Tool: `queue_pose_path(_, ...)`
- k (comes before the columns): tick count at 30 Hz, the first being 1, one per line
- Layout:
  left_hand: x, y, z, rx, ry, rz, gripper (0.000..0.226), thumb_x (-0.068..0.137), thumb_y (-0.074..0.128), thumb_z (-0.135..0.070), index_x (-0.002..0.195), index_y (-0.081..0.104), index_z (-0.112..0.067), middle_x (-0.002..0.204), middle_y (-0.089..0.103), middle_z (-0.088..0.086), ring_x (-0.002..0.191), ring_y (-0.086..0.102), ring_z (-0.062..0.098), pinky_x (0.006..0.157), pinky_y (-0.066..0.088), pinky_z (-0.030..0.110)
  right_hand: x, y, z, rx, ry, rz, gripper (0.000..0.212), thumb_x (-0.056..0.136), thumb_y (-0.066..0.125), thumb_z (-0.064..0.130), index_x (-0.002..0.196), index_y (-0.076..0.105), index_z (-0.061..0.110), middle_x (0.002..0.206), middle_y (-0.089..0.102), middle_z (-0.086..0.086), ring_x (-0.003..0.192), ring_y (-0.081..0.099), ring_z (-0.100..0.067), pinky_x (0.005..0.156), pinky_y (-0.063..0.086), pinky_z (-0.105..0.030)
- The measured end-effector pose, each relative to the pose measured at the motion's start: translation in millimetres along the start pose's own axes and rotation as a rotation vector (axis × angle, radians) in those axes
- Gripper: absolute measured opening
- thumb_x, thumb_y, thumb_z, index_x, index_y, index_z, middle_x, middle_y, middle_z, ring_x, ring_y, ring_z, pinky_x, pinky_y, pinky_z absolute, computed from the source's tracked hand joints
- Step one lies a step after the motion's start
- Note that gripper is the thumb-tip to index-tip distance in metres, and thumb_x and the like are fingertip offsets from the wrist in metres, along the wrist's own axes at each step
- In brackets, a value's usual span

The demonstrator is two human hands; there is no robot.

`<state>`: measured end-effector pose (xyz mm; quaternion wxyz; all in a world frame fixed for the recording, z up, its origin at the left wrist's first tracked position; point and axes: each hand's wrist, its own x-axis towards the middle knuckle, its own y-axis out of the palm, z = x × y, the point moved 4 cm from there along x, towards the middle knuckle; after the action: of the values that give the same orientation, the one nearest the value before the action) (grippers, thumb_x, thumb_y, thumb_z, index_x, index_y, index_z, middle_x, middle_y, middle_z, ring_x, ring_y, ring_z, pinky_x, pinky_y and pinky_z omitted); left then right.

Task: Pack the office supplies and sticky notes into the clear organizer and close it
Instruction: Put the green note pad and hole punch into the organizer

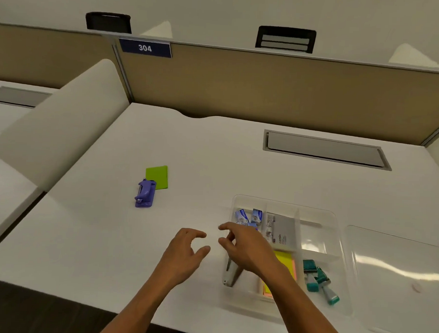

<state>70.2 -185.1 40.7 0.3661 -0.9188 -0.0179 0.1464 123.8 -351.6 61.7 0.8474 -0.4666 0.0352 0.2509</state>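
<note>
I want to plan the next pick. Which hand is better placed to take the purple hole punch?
Probably the left hand. It is open over the bare desk, on the same side as the purple hole punch. The right hand is also open, beside the organizer.

Bright, even overhead light; glare streaks the clear lid (395, 272); edges bow, slightly soft.

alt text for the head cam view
Two empty hands, left hand and right hand, hover by a part-filled clear organizer; a purple hole punch and green sticky notes lie unpacked, the lid alongside.
</note>
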Motion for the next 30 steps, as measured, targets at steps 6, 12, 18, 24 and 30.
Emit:
queue_pose_path(6,19,-45,36,-0.025,-0.037,-0.067,0.038,0.088,0.063,-0.043,0.124,0.053,-0.034,0.134,0.047,-0.009,0.079,0.059,0.004,0.076,0.046,0.019,29,21,39,0.009,-0.025,0.055,0.038,0.095,0.050,0.047,0.132,0.050,0.039,0.109,0.069,0.012,0.103,0.060,-0.011,0.081,0.047,-0.030)
queue_pose_path(12,57,-104,83,-0.023,-0.062,-0.152,0.039,0.088,0.065,-0.038,0.124,0.054,-0.029,0.127,0.053,-0.003,0.077,0.057,0.004,0.075,0.045,0.023,63,50,76,0.000,-0.027,0.124,0.036,0.094,0.052,0.046,0.130,0.052,0.039,0.111,0.068,0.012,0.100,0.060,-0.012,0.084,0.047,-0.030)
queue_pose_path(18,100,-153,133,0.056,-0.056,-0.157,0.041,0.089,0.064,-0.033,0.127,0.054,-0.021,0.127,0.052,0.001,0.074,0.058,0.008,0.073,0.042,0.024,88,81,105,0.035,-0.019,0.166,0.035,0.094,0.053,0.046,0.127,0.055,0.039,0.111,0.067,0.013,0.097,0.061,-0.012,0.087,0.051,-0.031)
queue_pose_path(24,145,-176,163,0.060,-0.049,-0.169,0.039,0.092,0.059,-0.024,0.130,0.053,-0.016,0.136,0.051,0.007,0.115,0.054,0.023,0.095,0.041,0.031,110,103,129,0.179,0.022,0.161,0.034,0.094,0.056,0.042,0.127,0.057,0.034,0.113,0.065,0.013,0.090,0.061,-0.008,0.085,0.049,-0.025)
queue_pose_path(30,197,-175,164,0.133,-0.044,-0.106,0.052,0.097,0.052,-0.024,0.146,0.035,-0.017,0.156,0.027,0.007,0.147,0.015,0.026,0.116,0.019,0.039,139,115,141,0.321,0.129,0.103,0.037,0.093,0.058,0.041,0.129,0.055,0.030,0.120,0.061,0.006,0.100,0.061,-0.011,0.087,0.050,-0.026)
